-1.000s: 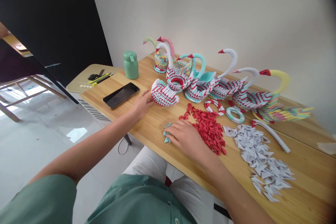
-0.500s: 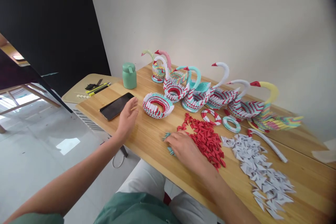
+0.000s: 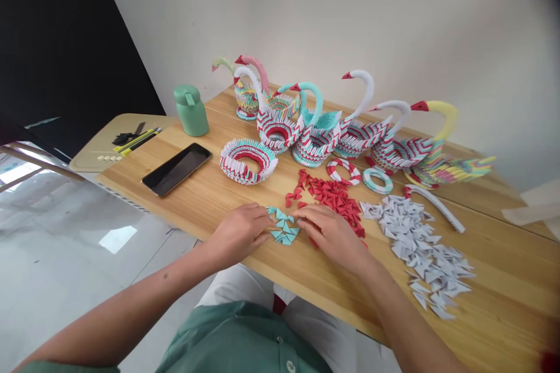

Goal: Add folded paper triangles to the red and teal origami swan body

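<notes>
Left hand (image 3: 240, 233) shifted, teal triangles (image 3: 285, 238) pointing variously

A plain pale wall (image 3: 297, 23) fills the top of the frame, its right side in soft shadow. A black panel (image 3: 56, 29) slants across the upper left. At lower left, a glossy, light tiled floor (image 3: 83, 280) catches a bright patch of light (image 3: 118, 239). The wood-grained tabletop (image 3: 494, 303) runs diagonally to the right edge, beside a beige surface (image 3: 94, 143) at left.
</notes>
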The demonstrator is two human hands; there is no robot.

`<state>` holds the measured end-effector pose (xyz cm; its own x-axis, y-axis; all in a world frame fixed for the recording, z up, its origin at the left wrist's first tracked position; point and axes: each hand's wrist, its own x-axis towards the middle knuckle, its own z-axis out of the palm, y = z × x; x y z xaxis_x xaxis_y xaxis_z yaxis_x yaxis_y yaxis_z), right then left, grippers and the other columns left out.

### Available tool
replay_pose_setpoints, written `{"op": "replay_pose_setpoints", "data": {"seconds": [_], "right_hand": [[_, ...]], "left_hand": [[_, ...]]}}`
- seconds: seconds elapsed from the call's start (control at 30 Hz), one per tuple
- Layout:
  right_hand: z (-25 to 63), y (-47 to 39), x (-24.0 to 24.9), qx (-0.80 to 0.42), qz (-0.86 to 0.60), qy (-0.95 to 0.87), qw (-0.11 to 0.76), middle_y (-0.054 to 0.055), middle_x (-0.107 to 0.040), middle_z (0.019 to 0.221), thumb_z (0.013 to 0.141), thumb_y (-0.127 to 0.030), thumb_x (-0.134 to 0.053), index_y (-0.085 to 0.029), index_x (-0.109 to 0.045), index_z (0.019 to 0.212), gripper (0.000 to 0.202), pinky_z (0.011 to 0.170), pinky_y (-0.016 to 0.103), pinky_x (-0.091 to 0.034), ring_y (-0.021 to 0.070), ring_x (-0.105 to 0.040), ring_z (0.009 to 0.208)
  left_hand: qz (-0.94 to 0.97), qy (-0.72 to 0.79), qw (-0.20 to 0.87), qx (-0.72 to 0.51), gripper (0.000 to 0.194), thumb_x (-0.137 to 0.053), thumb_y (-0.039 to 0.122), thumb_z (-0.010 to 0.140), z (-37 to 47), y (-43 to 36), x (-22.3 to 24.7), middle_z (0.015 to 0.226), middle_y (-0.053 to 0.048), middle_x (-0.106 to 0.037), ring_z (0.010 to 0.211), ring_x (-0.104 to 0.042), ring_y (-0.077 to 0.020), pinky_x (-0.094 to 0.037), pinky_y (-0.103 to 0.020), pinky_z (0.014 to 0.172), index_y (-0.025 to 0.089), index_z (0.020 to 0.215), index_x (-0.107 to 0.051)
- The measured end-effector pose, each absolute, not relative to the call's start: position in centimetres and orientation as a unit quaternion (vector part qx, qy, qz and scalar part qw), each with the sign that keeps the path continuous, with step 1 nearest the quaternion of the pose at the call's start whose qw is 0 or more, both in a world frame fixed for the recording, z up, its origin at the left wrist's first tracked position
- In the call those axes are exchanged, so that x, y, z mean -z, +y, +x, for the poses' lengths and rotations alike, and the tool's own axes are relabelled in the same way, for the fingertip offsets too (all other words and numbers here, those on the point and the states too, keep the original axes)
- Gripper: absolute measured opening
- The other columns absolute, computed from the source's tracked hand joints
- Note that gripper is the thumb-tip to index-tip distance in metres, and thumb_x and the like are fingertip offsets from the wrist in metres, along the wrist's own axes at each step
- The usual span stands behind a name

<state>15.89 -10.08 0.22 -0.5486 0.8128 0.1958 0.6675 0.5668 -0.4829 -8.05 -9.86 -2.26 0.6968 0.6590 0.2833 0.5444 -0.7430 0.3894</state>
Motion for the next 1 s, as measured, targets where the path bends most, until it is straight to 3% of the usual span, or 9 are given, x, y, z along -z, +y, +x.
{"op": "replay_pose_setpoints", "data": {"seconds": [0.2, 0.33, 0.43, 0.57, 0.63, 0.77, 1.0], "right_hand": [[16.2, -10.6, 0.3, -0.155, -0.408, -0.872, 0.22, 0.007, -0.072, 0.105, 0.096, -0.022, -0.05, -0.025, -0.066, 0.11, 0.021, 0.089, 0.041, -0.052, 0.0233, -0.066, 0.098], [16.7, -10.6, 0.3, -0.165, -0.415, -0.862, 0.24, 0.007, -0.072, 0.107, 0.096, -0.023, -0.05, -0.025, -0.066, 0.112, 0.022, 0.089, 0.04, -0.052, 0.0229, -0.066, 0.1], [16.9, -10.6, -0.1, -0.188, -0.412, -0.856, 0.25, 0.006, -0.072, 0.108, 0.096, -0.022, -0.051, -0.026, -0.065, 0.114, 0.023, 0.091, 0.038, -0.051, 0.0217, -0.066, 0.101], [17.0, -10.6, -1.4, -0.215, -0.406, -0.848, 0.263, 0.005, -0.07, 0.116, 0.094, -0.022, -0.055, -0.026, -0.062, 0.121, 0.028, 0.09, 0.034, -0.051, 0.0202, -0.065, 0.106], [17.1, -10.7, -2.1, -0.225, -0.42, -0.834, 0.279, 0.005, -0.069, 0.117, 0.093, -0.022, -0.056, -0.027, -0.06, 0.125, 0.033, 0.089, 0.032, -0.052, 0.0197, -0.065, 0.105], [17.6, -10.8, -2.8, -0.235, -0.446, -0.799, 0.329, 0.004, -0.071, 0.109, 0.092, -0.021, -0.056, -0.027, -0.061, 0.125, 0.033, 0.085, 0.031, -0.052, 0.0182, -0.067, 0.096], [19.2, -10.2, -1.7, -0.289, -0.476, -0.708, 0.434, 0.004, -0.075, 0.098, 0.093, -0.021, -0.051, -0.023, -0.071, 0.103, 0.022, 0.081, 0.031, -0.053, 0.019, -0.069, 0.089]], "left_hand": [[0.93, 0.335, 0.092, -0.121, 0.016, -0.052, 0.025, 0.09, -6.7, -9.5, 2.6, 0.082, -0.007, -0.065, 0.078, -0.057, -0.0217, -0.044, -0.034, 0.073, 0.017, 0.084, -0.065], [0.922, 0.343, 0.108, -0.145, 0.023, -0.048, 0.027, 0.093, -6.7, -9.3, 2.8, 0.076, -0.007, -0.065, 0.074, -0.057, -0.0201, -0.042, -0.032, 0.07, 0.017, 0.081, -0.065], [0.871, 0.378, 0.237, -0.208, 0.02, -0.054, 0.03, 0.09, -6.4, -9.1, 2.0, 0.074, -0.005, -0.065, 0.071, -0.057, -0.0182, -0.041, -0.03, 0.067, 0.018, 0.082, -0.068], [0.675, 0.392, 0.554, -0.289, 0.02, -0.067, 0.038, 0.079, -5.2, -8.2, 0.3, 0.076, -0.003, -0.068, 0.066, -0.056, -0.0144, -0.041, -0.026, 0.061, 0.018, 0.082, -0.071], [0.587, 0.379, 0.651, -0.298, 0.02, -0.072, 0.038, 0.075, -4.3, -7.6, -0.3, 0.071, -0.001, -0.066, 0.061, -0.052, -0.0112, -0.039, -0.024, 0.058, 0.019, 0.08, -0.071], [0.521, 0.366, 0.72, -0.277, 0.024, -0.076, 0.041, 0.072, -2.5, -6.2, -0.9, 0.061, 0.002, -0.06, 0.052, -0.045, -0.0069, -0.032, -0.021, 0.051, 0.017, 0.074, -0.071], [0.485, 0.334, 0.775, -0.231, 0.036, -0.076, 0.047, 0.07, 0.2, -4.8, -1.5, 0.063, -0.001, -0.061, 0.05, -0.047, -0.0063, -0.033, -0.02, 0.048, 0.013, 0.067, -0.065]]}}
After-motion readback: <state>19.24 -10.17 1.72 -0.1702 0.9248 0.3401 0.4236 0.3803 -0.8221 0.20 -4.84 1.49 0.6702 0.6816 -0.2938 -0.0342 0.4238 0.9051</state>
